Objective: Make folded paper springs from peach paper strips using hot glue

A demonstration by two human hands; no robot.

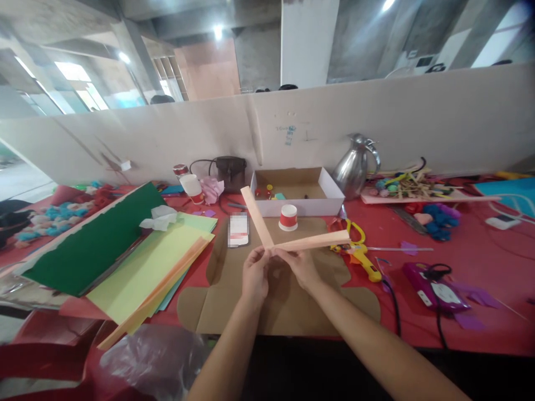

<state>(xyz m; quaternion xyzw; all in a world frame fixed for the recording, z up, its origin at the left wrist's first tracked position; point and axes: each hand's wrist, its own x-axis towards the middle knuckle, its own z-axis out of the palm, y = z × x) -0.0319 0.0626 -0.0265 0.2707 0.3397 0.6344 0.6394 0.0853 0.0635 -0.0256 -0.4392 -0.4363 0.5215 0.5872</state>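
A light orange paper strip (313, 240) is bent into a V above the flattened brown cardboard (234, 301). My left hand (256, 274) pinches it at the fold, where one arm of the strip rises toward the upper left. Close beside it, my right hand (298, 266) pinches the strip near the same fold, and the other arm extends to the right. The fingertips of both hands nearly meet. Just beyond the strip, a red and white paper cup (288, 218) stands on the cardboard.
Right of the cardboard lie a yellow glue gun (368, 266) and a purple device (437, 292) with cables. An open white box (296, 207) and a metal jug (353, 167) stand behind. Coloured paper sheets (142, 273) and a green board (104, 239) are at left.
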